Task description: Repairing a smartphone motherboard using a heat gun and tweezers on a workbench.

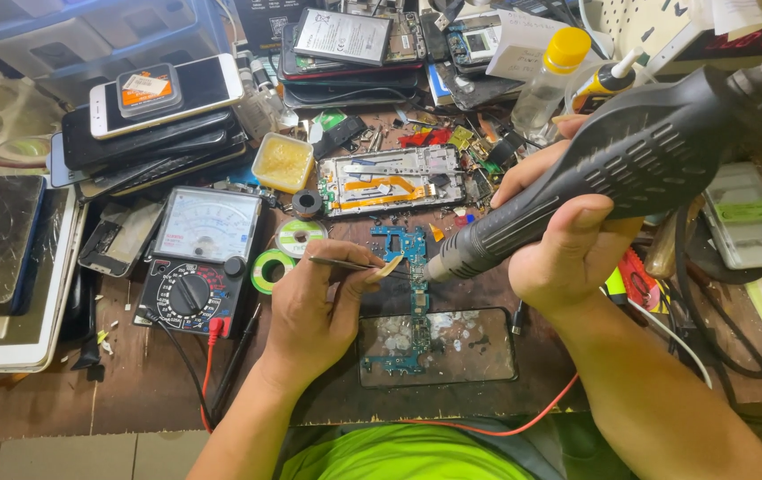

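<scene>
The left hand [310, 307] pinches slim metal tweezers [350, 264], whose tips hold a thin tan strip just above a blue, L-shaped circuit board [412, 253] lying directly ahead of its fingers on the worn brown desk [132, 391]. The right hand [567, 240] is wrapped tight around a ribbed, matte-black hot-air gun [621, 160] — its metal nozzle angled down, almost touching the board. Left of the left hand sit a boxy analog multimeter [199, 262] and green-rimmed solder spools [285, 249]; near its wrist lies a glossy phone glass panel [465, 347].
</scene>
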